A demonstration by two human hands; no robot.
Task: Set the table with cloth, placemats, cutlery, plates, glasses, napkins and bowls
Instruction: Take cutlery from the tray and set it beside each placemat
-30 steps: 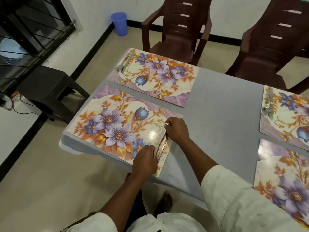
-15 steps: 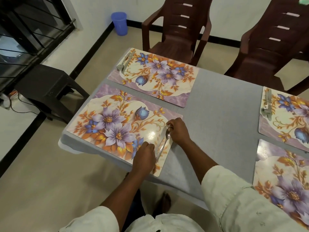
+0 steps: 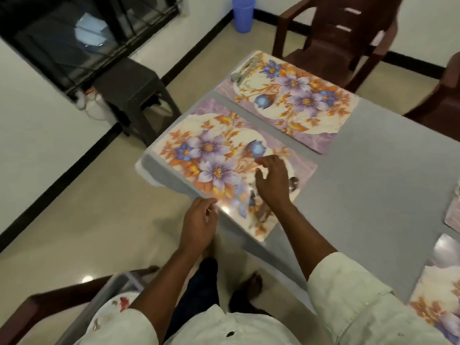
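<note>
My table (image 3: 373, 185) wears a grey cloth (image 3: 361, 158). Two floral placemats (image 3: 216, 160) (image 3: 293, 95) lie side by side at its left end. More placemats (image 3: 438, 295) sit at my right.

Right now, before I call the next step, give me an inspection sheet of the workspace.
Surface: table under a grey cloth.
Job's things: near placemat with a spoon partly hidden by the right hand; far placemat with cutlery at its corner; more placemats at the right edge.
Clutter: nothing seen on the table.
Grippers: left hand loosely curled, off the table edge, holding nothing; right hand open over the near placemat.
Cables: white cable on the floor by the black stool.
Surroundings: brown chairs, blue bin.
</note>
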